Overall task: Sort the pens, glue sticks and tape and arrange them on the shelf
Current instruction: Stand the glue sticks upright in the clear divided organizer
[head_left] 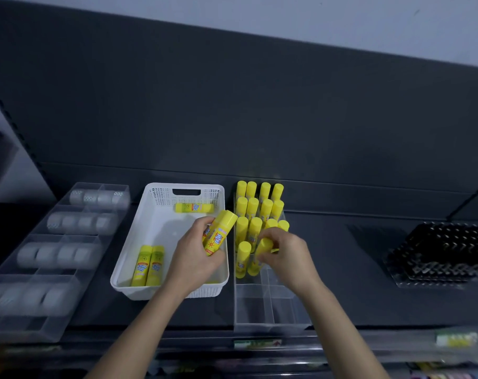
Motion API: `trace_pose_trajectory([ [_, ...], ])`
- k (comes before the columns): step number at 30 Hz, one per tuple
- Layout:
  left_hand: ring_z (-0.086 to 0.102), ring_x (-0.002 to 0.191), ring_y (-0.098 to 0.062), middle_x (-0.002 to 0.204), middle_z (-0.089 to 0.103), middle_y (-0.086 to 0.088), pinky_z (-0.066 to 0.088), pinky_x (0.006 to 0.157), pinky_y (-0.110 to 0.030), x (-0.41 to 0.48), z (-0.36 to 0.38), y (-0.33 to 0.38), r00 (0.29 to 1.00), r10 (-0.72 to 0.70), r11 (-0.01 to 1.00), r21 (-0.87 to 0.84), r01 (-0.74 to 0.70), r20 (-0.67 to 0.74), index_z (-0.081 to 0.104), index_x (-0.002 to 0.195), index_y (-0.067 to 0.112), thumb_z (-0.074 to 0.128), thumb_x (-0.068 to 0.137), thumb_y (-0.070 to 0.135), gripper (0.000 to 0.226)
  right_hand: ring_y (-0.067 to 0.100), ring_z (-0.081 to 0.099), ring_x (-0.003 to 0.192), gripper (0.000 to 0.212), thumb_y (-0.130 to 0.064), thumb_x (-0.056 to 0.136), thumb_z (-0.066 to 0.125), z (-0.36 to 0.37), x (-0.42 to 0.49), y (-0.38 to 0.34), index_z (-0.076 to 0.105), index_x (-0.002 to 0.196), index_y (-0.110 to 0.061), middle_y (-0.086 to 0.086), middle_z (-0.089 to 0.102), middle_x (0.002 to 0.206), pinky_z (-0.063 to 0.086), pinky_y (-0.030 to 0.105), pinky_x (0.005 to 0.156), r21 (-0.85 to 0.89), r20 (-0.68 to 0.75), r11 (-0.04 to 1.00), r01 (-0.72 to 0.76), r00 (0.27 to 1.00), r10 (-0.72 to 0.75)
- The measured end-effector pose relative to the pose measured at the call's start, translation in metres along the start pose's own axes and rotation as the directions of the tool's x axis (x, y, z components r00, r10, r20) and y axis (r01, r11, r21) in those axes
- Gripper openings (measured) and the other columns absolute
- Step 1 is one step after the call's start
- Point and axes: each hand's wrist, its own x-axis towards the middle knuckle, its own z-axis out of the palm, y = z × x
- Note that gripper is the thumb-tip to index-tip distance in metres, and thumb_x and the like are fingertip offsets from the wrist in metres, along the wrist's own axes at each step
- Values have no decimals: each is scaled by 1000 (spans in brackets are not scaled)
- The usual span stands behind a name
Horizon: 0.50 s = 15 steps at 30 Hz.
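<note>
My left hand (195, 248) grips two yellow glue sticks (220, 232) above the right side of the white basket (128, 265). Three more glue sticks lie in the basket: a pair (147, 265) at the front left and one (194, 207) at the back. My right hand (283, 253) holds a glue stick (259, 259) upright over a compartment of the clear divided organizer (270, 305). Several glue sticks (259, 206) stand upright in that organizer's rear compartments. Its front compartments hold nothing.
A clear tray (41, 324) on the left holds rows of tape rolls (57, 254). A black holder with pens (440, 253) sits at the right. All rest on a dark shelf (355, 283) with a dark back panel; lower shelf labels show along the front edge.
</note>
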Motion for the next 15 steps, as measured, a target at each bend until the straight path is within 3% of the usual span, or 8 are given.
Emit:
trace_pose_trajectory([
  [5,53,83,-1,95,53,11,37,61,-11,0,0,-1,1000,-18,999,-42,17,-12,47,122,20,65,78,6,50,19,59,80,34,-1,76,66,14,1,1,64,103,-21,1,65,90,52,30,66,-79,48,997,11,999,-7],
  [9,52,86,0,101,53,8,39,63,-12,0,-1,-2,1000,-21,997,-77,20,-20,43,114,28,66,79,6,47,19,59,87,37,-4,78,68,13,0,-1,62,110,-21,2,64,100,52,30,72,-96,57,995,14,998,-8],
  [12,52,90,0,103,53,9,40,65,-11,1,0,-4,1000,-3,996,-89,1,-25,44,115,28,66,79,5,48,17,57,105,42,-17,81,72,5,0,-11,60,122,-16,0,62,117,43,22,83,-126,-49,988,90,994,-97],
  [15,52,92,-3,105,54,7,40,67,-11,1,1,-7,1000,12,996,-87,-14,-13,45,125,23,66,79,6,53,11,60,92,32,-28,84,69,3,3,-35,64,113,-14,-3,66,98,47,21,77,42,-191,989,141,973,-131],
])
